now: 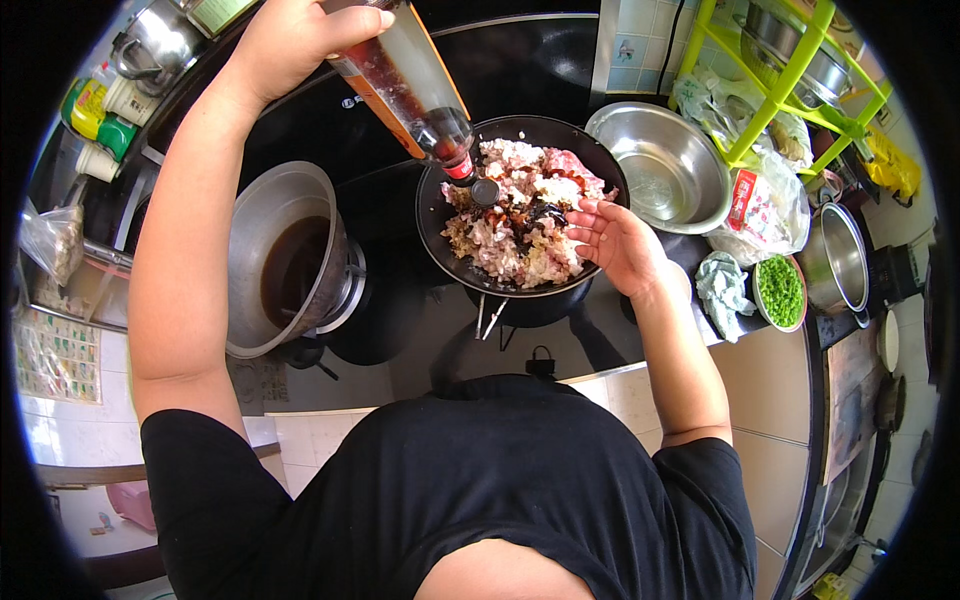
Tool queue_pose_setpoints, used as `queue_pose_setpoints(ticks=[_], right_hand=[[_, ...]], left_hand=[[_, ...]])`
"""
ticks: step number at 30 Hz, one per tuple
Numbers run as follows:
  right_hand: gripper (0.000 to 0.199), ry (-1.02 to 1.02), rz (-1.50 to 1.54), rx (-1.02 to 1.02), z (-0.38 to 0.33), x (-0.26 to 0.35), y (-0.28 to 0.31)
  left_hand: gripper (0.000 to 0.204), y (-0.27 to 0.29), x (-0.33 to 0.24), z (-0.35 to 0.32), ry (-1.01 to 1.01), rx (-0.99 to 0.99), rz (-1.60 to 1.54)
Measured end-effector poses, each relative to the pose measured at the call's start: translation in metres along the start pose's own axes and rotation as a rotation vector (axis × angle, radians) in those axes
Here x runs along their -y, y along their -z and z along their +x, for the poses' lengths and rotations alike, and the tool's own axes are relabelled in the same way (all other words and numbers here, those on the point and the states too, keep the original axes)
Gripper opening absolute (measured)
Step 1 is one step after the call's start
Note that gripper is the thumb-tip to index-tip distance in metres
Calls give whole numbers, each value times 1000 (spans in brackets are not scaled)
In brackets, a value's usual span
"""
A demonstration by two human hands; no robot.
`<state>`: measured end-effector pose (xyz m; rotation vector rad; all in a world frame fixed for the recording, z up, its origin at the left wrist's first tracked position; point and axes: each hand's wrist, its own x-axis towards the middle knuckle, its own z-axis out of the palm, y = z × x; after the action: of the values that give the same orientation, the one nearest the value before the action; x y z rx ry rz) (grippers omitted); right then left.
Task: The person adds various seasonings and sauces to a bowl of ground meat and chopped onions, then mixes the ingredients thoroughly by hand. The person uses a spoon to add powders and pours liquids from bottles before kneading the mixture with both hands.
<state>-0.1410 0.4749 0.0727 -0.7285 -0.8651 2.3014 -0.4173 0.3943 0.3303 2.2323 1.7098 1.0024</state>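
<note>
Dark sauce already streaks the mince, seemingly unmixed, in the pan beside the right hand, its fingers loosely spread; the left hand grips a bottle, neck angled down from its fingers

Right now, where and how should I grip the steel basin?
Likely grip the steel basin by its near rim, coming from your side: it opens upward with a flared lip, while the pan crowds its left and the green rack its far right.
</note>
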Motion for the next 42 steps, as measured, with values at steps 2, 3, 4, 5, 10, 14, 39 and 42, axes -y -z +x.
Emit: queue_pose_setpoints(ticks=[2,3,4,5,10,14,39,42], right_hand=[[29,-4,-4,0,-1,0,-1],[29,-5,-5,1,-1,0,-1],[29,-6,-6,2,-1,0,-1],[29,-7,-7,3,0,0,-1],[28,-10,-7,2,0,-1,-3],[27,-9,-5,8,1,-2,-4],[31,-13,-32,4,0,-5,-5],[31,-25,-31,7,0,-5,-8]], left_hand=[[50,0,1,-1,3,-4,-5],[49,0,2,-1,2,-4,-9],[49,-1,2,-2,1,-3,-12],[49,-1,3,-2,1,-5,-18],[49,-1,-3,-7,15,-4,-40],[49,0,1,-8,20,-12,-22],[46,-3,16,-14,40,-79,-33],[41,-3,57,-24,90,-179,-139]])
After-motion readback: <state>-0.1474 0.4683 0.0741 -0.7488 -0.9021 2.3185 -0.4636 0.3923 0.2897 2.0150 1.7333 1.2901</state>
